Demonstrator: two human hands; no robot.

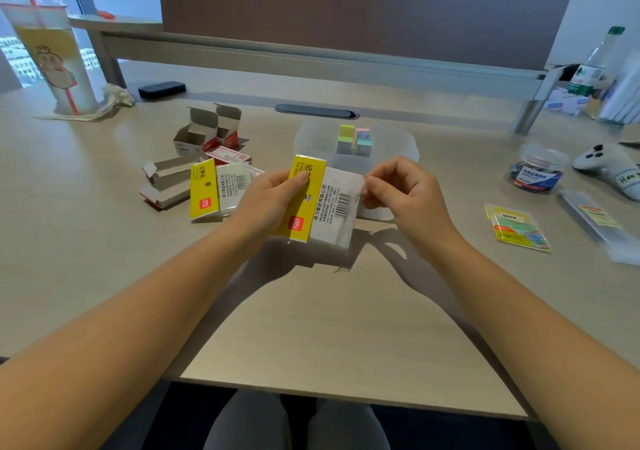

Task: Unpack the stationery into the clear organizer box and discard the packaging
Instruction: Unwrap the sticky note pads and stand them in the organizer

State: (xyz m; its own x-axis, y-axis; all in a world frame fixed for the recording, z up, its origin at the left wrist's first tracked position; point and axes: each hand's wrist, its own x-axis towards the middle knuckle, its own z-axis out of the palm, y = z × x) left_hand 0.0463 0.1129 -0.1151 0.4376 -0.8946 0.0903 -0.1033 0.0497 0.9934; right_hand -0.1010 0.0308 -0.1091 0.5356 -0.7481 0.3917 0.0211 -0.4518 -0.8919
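Two hands were on the sticky-note packet (318, 200), held just above the worktop (311, 311) in front of the clear organizer box (398, 145). My left hand (266, 197) gripped the yellow-labelled end, thumb curled over the front; my right hand (398, 190) pinched the white edge on the far side between thumb and fingertips. To open it well, I judged the left should hold steady while the right peeled the flap away slowly, so the wrapper would tear cleanly and the pad would not drop. The packet lay between both hands, touching each. Coloured note blocks (356, 138) already sat in the box, just beyond. Opened cartons (194, 152) and a second packet (218, 190) lay left of my left hand
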